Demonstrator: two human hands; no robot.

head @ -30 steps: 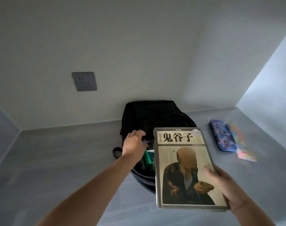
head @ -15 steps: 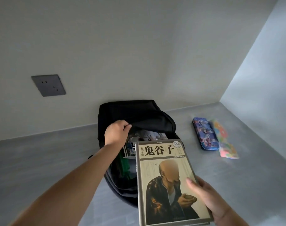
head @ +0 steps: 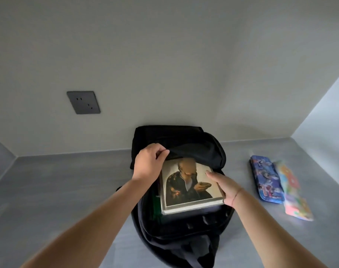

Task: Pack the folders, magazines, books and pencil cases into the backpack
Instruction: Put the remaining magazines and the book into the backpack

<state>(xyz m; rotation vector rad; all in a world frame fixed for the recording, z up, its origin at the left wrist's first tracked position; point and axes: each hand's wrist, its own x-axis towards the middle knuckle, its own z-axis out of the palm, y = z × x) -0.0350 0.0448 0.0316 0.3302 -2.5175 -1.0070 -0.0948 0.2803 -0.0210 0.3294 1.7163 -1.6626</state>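
The right hand's fingers (head: 211, 174) lie flat across the cover of the book (head: 190, 185), with the palm wrapped around its right edge, so the right hand (head: 225, 187) is grasping the book. The left hand's fingers (head: 162, 152) are clenched on the black upper lip of the backpack (head: 184, 238), pinching the fabric and lifting it away from the opening; the left hand (head: 148, 163) sits just beside the book's far left corner.

The book lies face up, tilted, its long axis pointing away from the person and into the bag's mouth. Its far end is already under the raised lip; its near end and spine-side edge are outside, over the front wall of the backpack. The push it needs, as I judge it, runs forward and down along that axis, led by the right hand.

To the right on the grey table (head: 68, 190), well apart from the bag, lie a blue pencil case (head: 266, 178) and, touching it, a colourful pencil case (head: 292, 192), not yet packed.
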